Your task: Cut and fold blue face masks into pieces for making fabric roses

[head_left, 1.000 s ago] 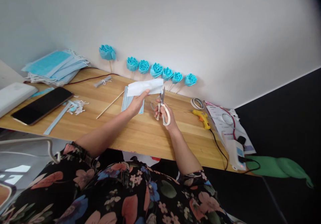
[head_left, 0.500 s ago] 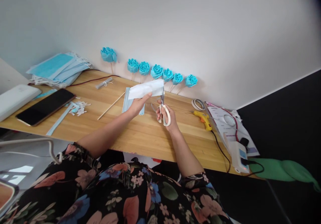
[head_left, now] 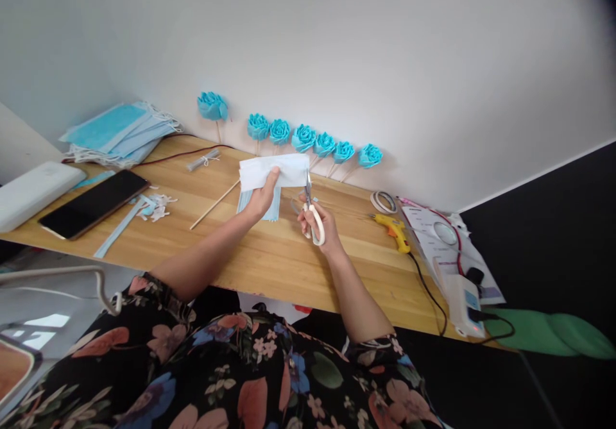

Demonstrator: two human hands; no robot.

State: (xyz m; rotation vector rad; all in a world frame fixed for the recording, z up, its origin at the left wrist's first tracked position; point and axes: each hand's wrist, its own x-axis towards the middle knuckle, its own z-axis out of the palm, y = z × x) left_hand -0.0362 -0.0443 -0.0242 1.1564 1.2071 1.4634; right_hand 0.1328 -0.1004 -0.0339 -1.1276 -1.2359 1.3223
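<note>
My left hand (head_left: 264,196) pinches a pale sheet of face mask material (head_left: 257,171), thumb on its near face. In my right hand (head_left: 323,226) are white-handled scissors (head_left: 317,224), their blades at the right edge of that sheet. Below it a light blue pleated piece of mask (head_left: 272,206) lies on the wooden table (head_left: 283,262). A thin wooden stick (head_left: 215,204) rests left of my hands. Several blue rose-like flowers (head_left: 304,138) on sticks lean against the wall behind.
A stack of face masks (head_left: 120,131), a phone (head_left: 95,203), a white power bank (head_left: 41,193) and scraps (head_left: 154,207) lie on the left. To the right are tape rolls (head_left: 384,202), a yellow glue gun (head_left: 395,231), papers (head_left: 447,243) and a power strip (head_left: 462,307).
The sheet has been turned more level and moved slightly left with my left hand. The scissors are still at its right edge, and a small scrap shows beside the blades. The view has shifted slightly.
</note>
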